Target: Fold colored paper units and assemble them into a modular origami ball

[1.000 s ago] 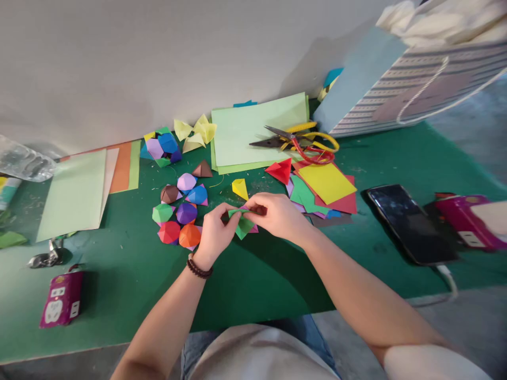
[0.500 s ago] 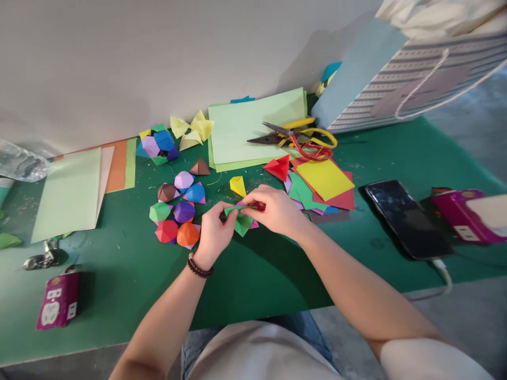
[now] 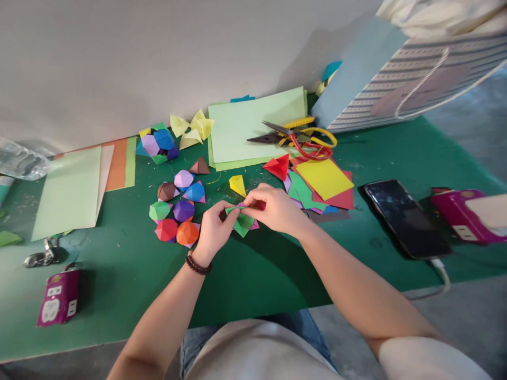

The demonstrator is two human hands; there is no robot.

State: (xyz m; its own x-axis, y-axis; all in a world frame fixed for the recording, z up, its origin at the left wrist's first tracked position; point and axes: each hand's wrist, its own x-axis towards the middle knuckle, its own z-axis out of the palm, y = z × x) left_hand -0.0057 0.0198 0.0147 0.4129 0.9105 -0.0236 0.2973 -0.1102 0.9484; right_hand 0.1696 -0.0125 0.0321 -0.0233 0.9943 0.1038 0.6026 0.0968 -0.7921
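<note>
A folded green paper piece (image 3: 242, 221) is pinched between both hands above the green table (image 3: 257, 274). My left hand (image 3: 214, 232), with a bead bracelet at the wrist, grips its left end. My right hand (image 3: 275, 208) pinches its upper edge; a bit of pink and red paper shows under the fingers. Just left of my hands lies a cluster of folded paper shapes (image 3: 176, 211) in purple, blue, brown, green, red and orange. A small yellow folded piece (image 3: 238, 185) and a red one (image 3: 279, 167) lie just beyond my hands.
Scissors (image 3: 297, 138) rest on pale green sheets (image 3: 249, 124); coloured squares (image 3: 322, 182) lie right of them. A phone (image 3: 404, 217) and magenta box (image 3: 461, 214) sit at right, a striped paper bag (image 3: 396, 79) behind. Paper sheets (image 3: 69, 190) and a magenta power strip (image 3: 57, 303) sit left.
My hands stay on the green piece, with the fingers shifting slightly along its fold. The camera view has drifted a little; nothing else on the table moved.
</note>
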